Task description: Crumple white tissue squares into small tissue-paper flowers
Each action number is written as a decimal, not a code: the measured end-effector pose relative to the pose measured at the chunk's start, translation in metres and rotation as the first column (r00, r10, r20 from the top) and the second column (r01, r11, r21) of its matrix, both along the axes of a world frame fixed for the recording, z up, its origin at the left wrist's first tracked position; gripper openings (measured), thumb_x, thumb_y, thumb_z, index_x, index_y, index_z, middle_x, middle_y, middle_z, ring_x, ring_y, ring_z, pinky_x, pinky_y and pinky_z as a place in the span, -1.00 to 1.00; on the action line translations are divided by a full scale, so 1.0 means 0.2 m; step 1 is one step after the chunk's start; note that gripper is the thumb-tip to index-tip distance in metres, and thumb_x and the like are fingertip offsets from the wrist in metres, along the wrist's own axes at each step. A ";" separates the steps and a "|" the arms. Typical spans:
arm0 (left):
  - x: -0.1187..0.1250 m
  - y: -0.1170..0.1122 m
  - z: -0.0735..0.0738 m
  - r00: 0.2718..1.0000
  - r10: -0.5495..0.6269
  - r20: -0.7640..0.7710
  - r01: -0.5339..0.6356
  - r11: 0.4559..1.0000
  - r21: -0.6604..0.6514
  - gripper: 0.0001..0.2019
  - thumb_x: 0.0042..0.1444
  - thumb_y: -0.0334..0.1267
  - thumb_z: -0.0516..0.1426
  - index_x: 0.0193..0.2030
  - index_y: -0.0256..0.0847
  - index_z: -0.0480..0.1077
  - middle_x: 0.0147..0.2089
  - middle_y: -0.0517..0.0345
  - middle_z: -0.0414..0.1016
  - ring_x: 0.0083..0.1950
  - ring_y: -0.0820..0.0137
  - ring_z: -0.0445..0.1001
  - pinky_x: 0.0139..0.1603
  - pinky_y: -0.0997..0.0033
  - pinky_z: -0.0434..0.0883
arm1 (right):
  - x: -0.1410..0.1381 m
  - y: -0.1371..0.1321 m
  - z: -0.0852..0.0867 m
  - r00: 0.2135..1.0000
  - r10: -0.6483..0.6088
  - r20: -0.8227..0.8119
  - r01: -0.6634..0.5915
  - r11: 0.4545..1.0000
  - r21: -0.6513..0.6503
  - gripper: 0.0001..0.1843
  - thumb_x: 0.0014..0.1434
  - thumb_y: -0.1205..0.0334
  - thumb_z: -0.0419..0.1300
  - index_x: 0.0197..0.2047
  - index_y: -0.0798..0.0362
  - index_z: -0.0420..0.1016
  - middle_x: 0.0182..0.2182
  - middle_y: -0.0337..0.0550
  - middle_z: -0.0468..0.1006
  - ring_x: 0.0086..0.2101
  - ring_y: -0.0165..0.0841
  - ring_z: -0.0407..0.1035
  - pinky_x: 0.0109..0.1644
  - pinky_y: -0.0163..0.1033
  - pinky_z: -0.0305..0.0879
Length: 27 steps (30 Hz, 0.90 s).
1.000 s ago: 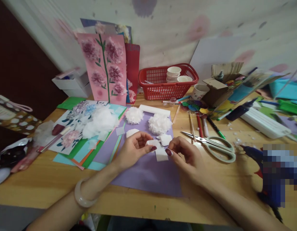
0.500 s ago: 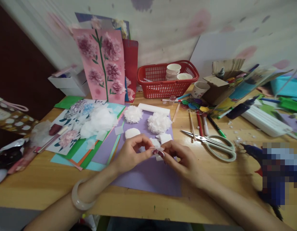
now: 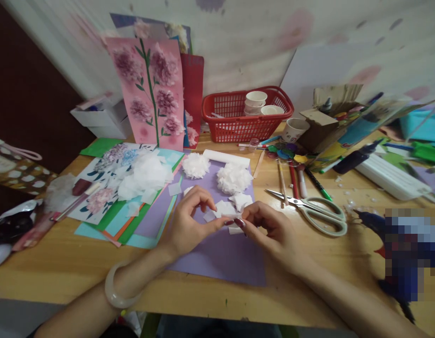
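Observation:
Above the purple sheet, my right hand pinches a small piece of white tissue paper, partly hidden behind its thumb and fingers. My left hand has its thumb stretched out to the right thumb's tip, with its index finger lifted away. Loose white paper squares lie just beyond the fingertips. Farther back on the sheet sit two ruffled white paper flowers, a smaller flower on the left and a larger flower on the right. A white roll lies behind them.
Scissors and several pens lie right of the purple sheet, with a glue gun, partly pixelated, farther right. Left are stacked coloured papers under a white tissue heap. A red basket with cups and a pink flower picture stand behind.
My left index finger has lifted away from its thumb, opening the left pinch. My right hand keeps pinching the white tissue piece. The view has shifted slightly.

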<state>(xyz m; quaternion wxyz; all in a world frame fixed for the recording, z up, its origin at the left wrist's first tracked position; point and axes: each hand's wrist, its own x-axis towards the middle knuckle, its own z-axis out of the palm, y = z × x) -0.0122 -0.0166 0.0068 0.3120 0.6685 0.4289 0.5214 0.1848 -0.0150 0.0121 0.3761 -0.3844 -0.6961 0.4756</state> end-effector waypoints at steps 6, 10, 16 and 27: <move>0.02 -0.05 0.04 0.990 -0.069 -0.122 0.073 0.997 0.031 -0.78 -0.01 -0.32 0.29 -0.18 -0.18 0.47 -0.34 0.14 0.42 -0.35 0.43 0.33 -0.29 0.40 0.34 | -0.01 0.00 0.00 0.999 -0.014 -0.043 0.012 0.999 -0.035 -0.77 0.21 0.08 0.16 -0.36 0.06 0.36 -0.55 -0.27 0.35 -0.55 -0.47 0.21 -0.52 -0.39 0.11; 0.04 -0.04 0.05 0.987 -0.153 -0.053 0.145 0.981 -0.128 -0.82 0.01 -0.32 0.27 -0.21 -0.21 0.48 -0.21 0.05 0.49 -0.25 0.38 0.40 -0.24 0.40 0.37 | 0.00 0.01 -0.01 0.999 0.014 -0.035 -0.013 1.000 0.020 -0.78 0.22 0.08 0.16 -0.36 0.05 0.37 -0.53 -0.26 0.37 -0.53 -0.46 0.24 -0.50 -0.38 0.15; 0.02 -0.03 0.02 0.990 -0.143 0.011 0.143 0.974 -0.176 -0.85 0.00 -0.34 0.27 -0.49 -0.24 0.37 -0.46 0.16 0.44 -0.39 0.43 0.40 -0.34 0.43 0.35 | 0.01 0.00 -0.01 0.999 0.009 -0.030 -0.008 0.999 0.042 -0.82 0.25 0.10 0.13 -0.30 0.03 0.35 -0.48 -0.23 0.39 -0.48 -0.44 0.27 -0.44 -0.36 0.19; -0.01 -0.04 0.03 0.952 -0.075 -0.296 0.124 0.981 0.150 -0.81 0.10 -0.36 0.17 -0.51 -0.19 0.31 -0.48 0.18 0.43 -0.40 0.46 0.40 -0.34 0.45 0.36 | -0.01 -0.02 0.01 0.994 0.097 0.043 -0.097 0.995 0.003 -0.87 0.22 0.16 0.15 -0.24 0.03 0.38 -0.48 -0.23 0.39 -0.50 -0.43 0.26 -0.49 -0.34 0.17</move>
